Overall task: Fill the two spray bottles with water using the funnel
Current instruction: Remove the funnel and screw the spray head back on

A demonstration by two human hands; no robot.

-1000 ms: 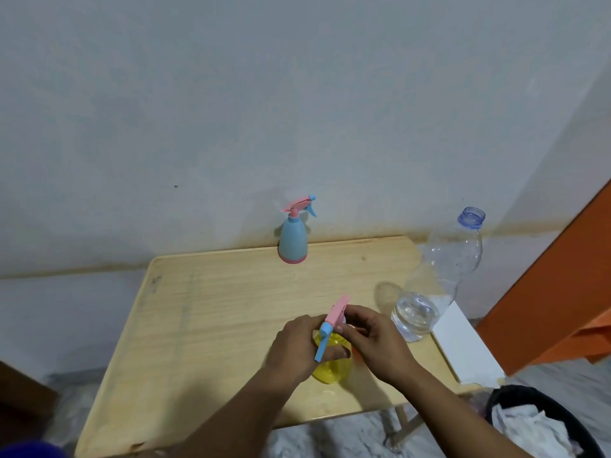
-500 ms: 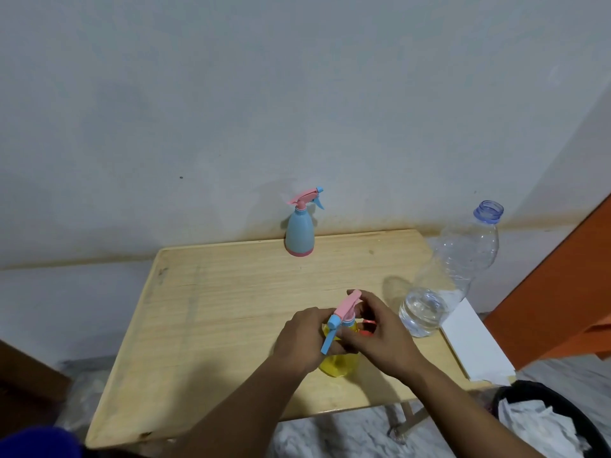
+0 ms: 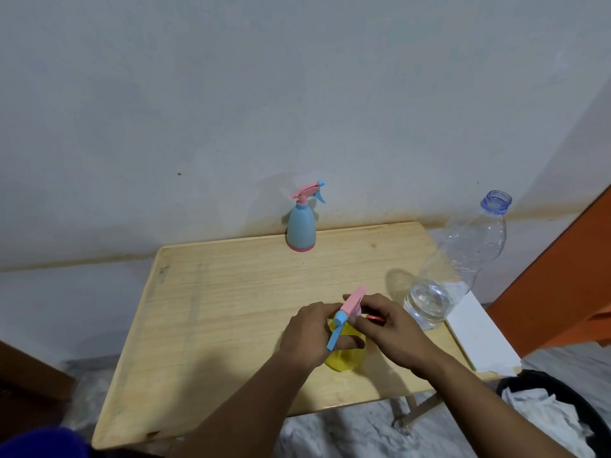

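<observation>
A yellow spray bottle [image 3: 345,358] stands near the front of the wooden table [image 3: 231,309]. My left hand [image 3: 309,335] grips its body. My right hand [image 3: 388,328] holds the neck under its pink and blue spray head [image 3: 347,312]. A small red-orange thing [image 3: 375,318], perhaps the funnel, peeks out behind my right hand. A blue spray bottle [image 3: 301,231] with a pink head stands upright at the table's back edge. A large clear water bottle [image 3: 456,262], uncapped, with a little water at the bottom, stands at the right edge.
A white sheet [image 3: 479,338] lies on the table's right edge. A black bin [image 3: 562,421] with white paper sits on the floor at bottom right. An orange panel [image 3: 562,282] stands at right. The wall runs close behind the table.
My hands stay on the yellow bottle and its spray head has turned slightly between my fingers. The camera has shifted a little.
</observation>
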